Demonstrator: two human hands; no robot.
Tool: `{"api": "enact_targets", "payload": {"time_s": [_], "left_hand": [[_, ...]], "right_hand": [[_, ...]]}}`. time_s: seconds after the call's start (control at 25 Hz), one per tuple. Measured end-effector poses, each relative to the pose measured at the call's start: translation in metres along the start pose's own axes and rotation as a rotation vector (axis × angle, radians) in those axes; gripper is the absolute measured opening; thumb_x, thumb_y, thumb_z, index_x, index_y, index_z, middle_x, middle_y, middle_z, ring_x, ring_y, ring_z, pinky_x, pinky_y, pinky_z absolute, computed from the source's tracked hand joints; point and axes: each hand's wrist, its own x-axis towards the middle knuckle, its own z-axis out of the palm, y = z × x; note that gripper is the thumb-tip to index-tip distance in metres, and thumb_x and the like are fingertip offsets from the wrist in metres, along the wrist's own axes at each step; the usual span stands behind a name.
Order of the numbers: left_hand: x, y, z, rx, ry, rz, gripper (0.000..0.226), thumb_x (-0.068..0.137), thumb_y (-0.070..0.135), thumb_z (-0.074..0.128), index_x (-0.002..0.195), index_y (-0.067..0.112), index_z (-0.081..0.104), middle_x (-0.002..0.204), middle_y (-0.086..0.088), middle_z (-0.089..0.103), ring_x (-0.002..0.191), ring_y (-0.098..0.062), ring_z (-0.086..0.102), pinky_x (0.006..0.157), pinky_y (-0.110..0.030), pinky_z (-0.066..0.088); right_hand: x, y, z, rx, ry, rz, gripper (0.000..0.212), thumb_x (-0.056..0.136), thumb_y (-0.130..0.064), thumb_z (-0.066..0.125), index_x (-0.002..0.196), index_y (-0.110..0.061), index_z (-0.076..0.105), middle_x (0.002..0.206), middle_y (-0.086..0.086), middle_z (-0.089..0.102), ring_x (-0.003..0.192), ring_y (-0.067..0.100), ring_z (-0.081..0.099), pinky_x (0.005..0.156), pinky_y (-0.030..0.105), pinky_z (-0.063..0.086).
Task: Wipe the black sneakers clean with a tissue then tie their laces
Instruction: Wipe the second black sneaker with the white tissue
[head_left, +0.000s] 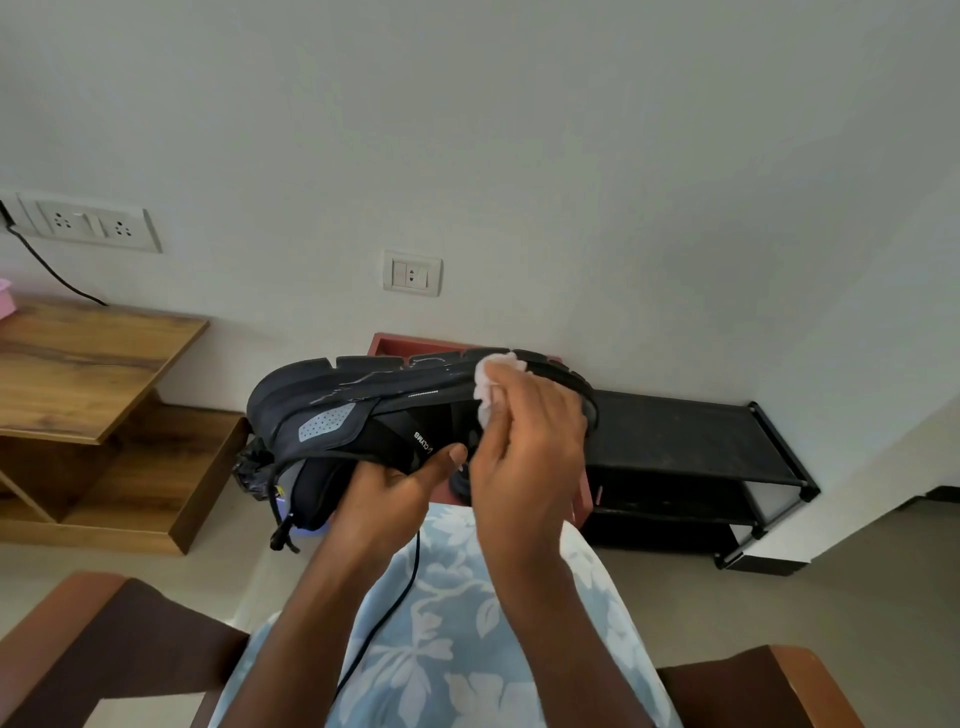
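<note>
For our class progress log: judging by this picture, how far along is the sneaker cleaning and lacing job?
Done: nothing shows as finished. In hand: the left hand holds a black sneaker sole-up while the right hand presses a tissue near its sole edge. Left: the lace hangs loose, untied; no second sneaker is clearly visible.

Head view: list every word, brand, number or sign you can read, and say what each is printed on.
"CLIMB": white letters, upside down in this view, on the black sneaker that the left hand holds; a small mark before the word is too blurred to read.
Yellow tag at the sneaker's heel: too small to read.
Wall sockets and wall switch: no legible markings.
Tissue in the right hand: no print.
</note>
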Motion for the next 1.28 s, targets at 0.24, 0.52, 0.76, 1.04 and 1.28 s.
{"api": "enact_targets", "payload": {"time_s": [0.24,0.52,0.76,1.04,1.28], "left_hand": [[0.000,-0.001,-0.004,-0.045,0.046,-0.016,0.027,0.086,0.006,0.075,0.103,0.026,0.068,0.100,0.014,0.075,0.104,-0.001,0.066,0.094,-0.025,0.047],[0.001,-0.009,0.005,0.065,-0.008,-0.003,0.020,0.085,0.012,0.077,0.098,0.027,0.072,0.096,0.013,0.076,0.099,-0.009,0.069,0.089,-0.028,0.051],[-0.003,-0.010,0.007,0.143,0.000,0.034,0.021,0.089,0.014,0.074,0.100,0.031,0.070,0.099,0.015,0.075,0.107,-0.007,0.067,0.099,-0.037,0.049],[0.001,-0.012,0.002,0.076,-0.005,-0.013,0.026,0.085,0.018,0.077,0.107,0.029,0.069,0.108,0.011,0.073,0.115,-0.015,0.063,0.110,-0.044,0.044],[0.000,-0.013,0.004,0.230,-0.026,0.028,0.016,0.088,0.017,0.071,0.079,0.030,0.067,0.070,0.026,0.070,0.075,0.006,0.064,0.080,-0.028,0.051]], "right_hand": [[0.012,0.055,-0.013,-0.079,0.043,0.102,0.029,0.094,-0.017,0.050,0.104,-0.011,0.077,0.096,0.002,0.076,0.091,0.027,0.068,0.089,0.027,0.042],[0.011,0.019,-0.003,0.026,0.064,0.134,0.021,0.095,-0.006,0.056,0.103,-0.007,0.076,0.096,0.003,0.075,0.093,0.023,0.065,0.088,0.008,0.040],[0.007,0.013,-0.003,0.058,0.018,-0.089,0.027,0.094,-0.007,0.052,0.103,-0.008,0.077,0.095,0.001,0.075,0.094,0.017,0.065,0.096,0.031,0.048],[0.013,0.064,-0.019,-0.052,0.088,0.243,0.031,0.090,-0.012,0.049,0.103,-0.008,0.077,0.095,0.005,0.075,0.091,0.024,0.066,0.082,0.017,0.049],[0.000,-0.014,0.003,0.061,-0.030,-0.025,0.030,0.090,-0.008,0.046,0.099,-0.009,0.075,0.096,0.001,0.073,0.096,0.018,0.062,0.087,0.029,0.051]]}}
